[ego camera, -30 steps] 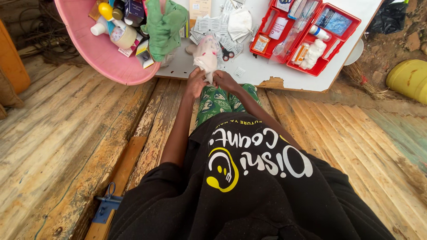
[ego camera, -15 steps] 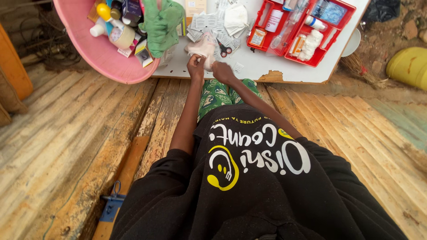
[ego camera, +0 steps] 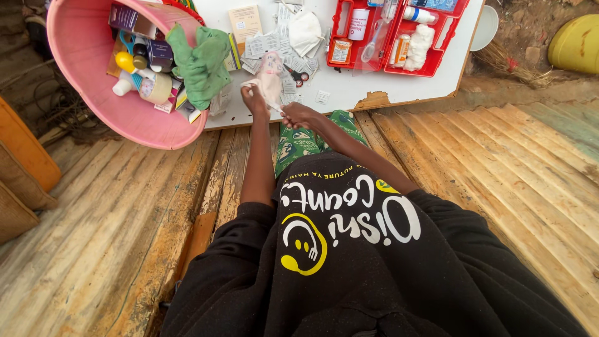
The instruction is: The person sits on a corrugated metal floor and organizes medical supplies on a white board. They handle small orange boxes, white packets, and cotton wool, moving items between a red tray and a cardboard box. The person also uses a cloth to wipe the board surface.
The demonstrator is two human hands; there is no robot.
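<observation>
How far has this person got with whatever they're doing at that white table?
Already done: the red first-aid case lies open and packets are spread on the white table. In hand: the left hand and the right hand both grip a pale glove-like piece at the table's edge. Left: the scissors and the face mask lie untouched, and the pink basin holds bottles.

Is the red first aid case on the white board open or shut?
Open. The red case lies spread flat on the white board, both halves facing up, with a white bottle, a small orange box and white rolls showing inside.
</observation>
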